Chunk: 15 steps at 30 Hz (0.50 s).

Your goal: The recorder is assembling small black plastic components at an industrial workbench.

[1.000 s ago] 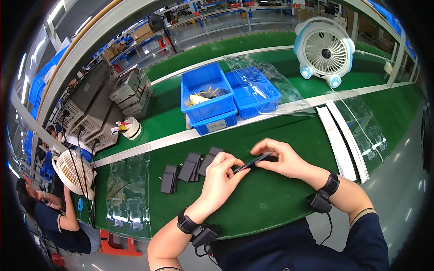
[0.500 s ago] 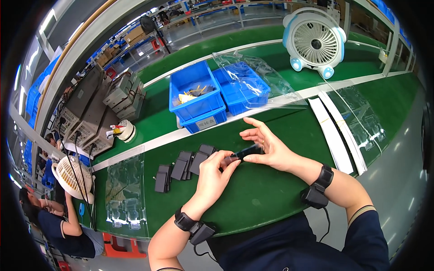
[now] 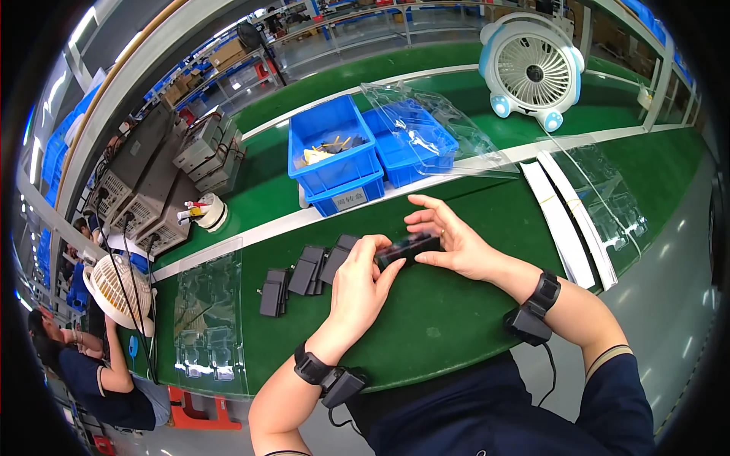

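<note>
The small black part [image 3: 407,247] sits between both hands, held just above the green tabletop [image 3: 441,327] near its middle. The left hand [image 3: 359,285] comes in from the lower left with its fingers [image 3: 380,262] curled and clamped on the left end of the part, thumb underneath. The right hand [image 3: 449,243] grips the right end between thumb and lower fingers, while its upper fingers [image 3: 422,205] are spread apart and lifted off the part. Each wrist carries a black strap with a small black box, the left wrist strap [image 3: 323,372] and the right wrist strap [image 3: 532,308].

Just left of the hands, a row of black parts [image 3: 304,273] lies flat on the tabletop, some overlapping. Further left is a clear plastic tray [image 3: 209,319] with moulded pockets. Behind the hands stand two blue bins [image 3: 334,159], the left one with small yellow and dark pieces inside, the right one covered by a clear blister sheet [image 3: 426,129]. A white and blue fan [image 3: 532,68] stands at the far right. White strips [image 3: 566,220] and another clear tray [image 3: 608,190] lie to the right. At the lower left edge another person [image 3: 84,365] sits near a white round fan [image 3: 114,292].
</note>
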### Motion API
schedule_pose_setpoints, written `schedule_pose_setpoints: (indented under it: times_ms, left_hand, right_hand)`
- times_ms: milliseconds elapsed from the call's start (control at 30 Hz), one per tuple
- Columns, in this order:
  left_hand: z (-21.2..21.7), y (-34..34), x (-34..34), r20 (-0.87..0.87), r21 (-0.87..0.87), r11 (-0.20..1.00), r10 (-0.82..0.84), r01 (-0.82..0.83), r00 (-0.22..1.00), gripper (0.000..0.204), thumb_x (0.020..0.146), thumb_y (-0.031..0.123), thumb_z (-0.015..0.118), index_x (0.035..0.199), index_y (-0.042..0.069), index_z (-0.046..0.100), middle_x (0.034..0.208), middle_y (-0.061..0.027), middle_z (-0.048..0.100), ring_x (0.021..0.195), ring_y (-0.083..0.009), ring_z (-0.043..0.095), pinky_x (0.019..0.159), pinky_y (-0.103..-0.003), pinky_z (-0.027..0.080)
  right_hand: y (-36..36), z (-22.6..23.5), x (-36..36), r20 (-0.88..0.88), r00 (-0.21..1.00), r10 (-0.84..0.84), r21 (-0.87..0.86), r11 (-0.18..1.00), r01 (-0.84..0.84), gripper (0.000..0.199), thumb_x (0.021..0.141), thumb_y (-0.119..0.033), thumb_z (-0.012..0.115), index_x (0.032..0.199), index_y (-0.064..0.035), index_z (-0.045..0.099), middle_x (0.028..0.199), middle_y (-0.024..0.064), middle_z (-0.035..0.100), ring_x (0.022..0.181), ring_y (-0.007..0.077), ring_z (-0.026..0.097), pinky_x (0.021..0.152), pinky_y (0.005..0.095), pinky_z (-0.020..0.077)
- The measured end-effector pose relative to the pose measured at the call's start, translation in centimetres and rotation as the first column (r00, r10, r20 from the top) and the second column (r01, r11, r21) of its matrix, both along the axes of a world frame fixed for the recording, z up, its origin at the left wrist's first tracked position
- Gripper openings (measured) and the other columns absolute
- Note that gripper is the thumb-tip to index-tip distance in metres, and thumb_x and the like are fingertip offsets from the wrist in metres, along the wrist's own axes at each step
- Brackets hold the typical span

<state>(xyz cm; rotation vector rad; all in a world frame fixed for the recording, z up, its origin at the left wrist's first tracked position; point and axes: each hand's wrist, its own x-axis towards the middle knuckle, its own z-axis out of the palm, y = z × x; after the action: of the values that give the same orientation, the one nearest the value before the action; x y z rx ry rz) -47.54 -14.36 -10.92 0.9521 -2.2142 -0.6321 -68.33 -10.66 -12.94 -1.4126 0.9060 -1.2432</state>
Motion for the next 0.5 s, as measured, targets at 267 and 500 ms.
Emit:
schedule_pose_setpoints:
  times_ms: [267, 500]
  left_hand:
    - [0.3, 0.0, 0.0, -0.018, 0.013, 1.000, -0.020, 0.020, 1.000, 0.046, 0.084, 0.009, 0.076, 0.125, 0.005, 0.056, 0.093, -0.0112, 0.065, 0.058, -0.0106, 0.055, 0.058, -0.027, 0.048]
    - [0.2, 0.0, 0.1, -0.049, 0.020, 0.999, -0.044, 0.045, 0.998, 0.049, 0.082, 0.008, 0.077, 0.127, 0.006, 0.056, 0.091, -0.0110, 0.065, 0.060, -0.0090, 0.058, 0.058, -0.025, 0.048]
  right_hand:
    - [0.0, 0.0, -0.4, -0.057, 0.995, -0.079, -0.011, 0.997, 0.078, 0.076, 0.080, -0.009, 0.080, 0.143, -0.0136, 0.038, 0.127, 0.0085, 0.047, 0.121, 0.0191, 0.048, 0.103, 0.0352, 0.0420]
    - [0.6, 1.0, -0.4, -0.318, 0.919, -0.234, -0.318, 0.939, 0.129, 0.033, 0.079, -0.010, 0.079, 0.106, -0.0092, 0.060, 0.129, 0.0068, 0.047, 0.123, 0.0213, 0.049, 0.097, 0.0395, 0.0459]
